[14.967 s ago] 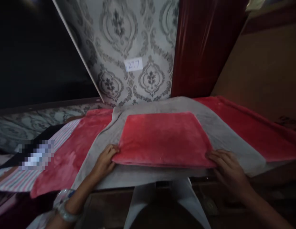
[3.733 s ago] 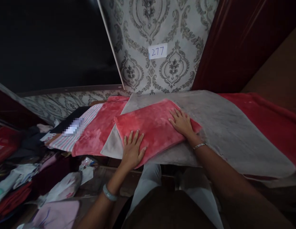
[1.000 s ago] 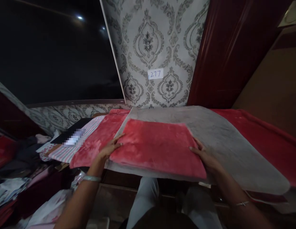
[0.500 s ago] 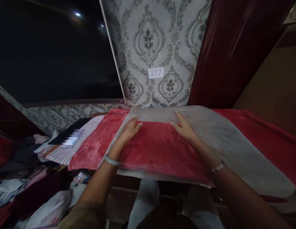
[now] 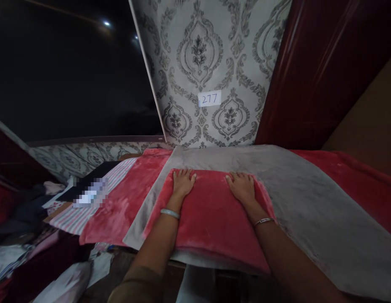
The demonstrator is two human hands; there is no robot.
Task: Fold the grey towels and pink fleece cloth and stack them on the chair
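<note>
A folded red plush cloth [image 5: 214,219] lies in front of me on a larger grey plush cloth [image 5: 296,202]. My left hand [image 5: 183,184] rests flat on its far left corner, fingers spread and pointing away from me. Near the far right corner, my right hand [image 5: 242,187] presses down in the same way, palm on the red fabric. Neither hand grips anything. The near edge of the folded cloth shows layers and reaches the front edge of the surface, with grey fabric under it.
More red fabric [image 5: 126,198] and a striped cloth [image 5: 97,189] lie to the left. Another red stretch [image 5: 353,181] shows at the right. A television [image 5: 75,75] stands behind at left, beside patterned wallpaper with a paper label [image 5: 210,98]. Clothes [image 5: 53,261] are heaped at lower left.
Both hands have come down from just over the far edge and nearer to me, onto the red cloth. They now lie flat on it. The view has shifted slightly.
</note>
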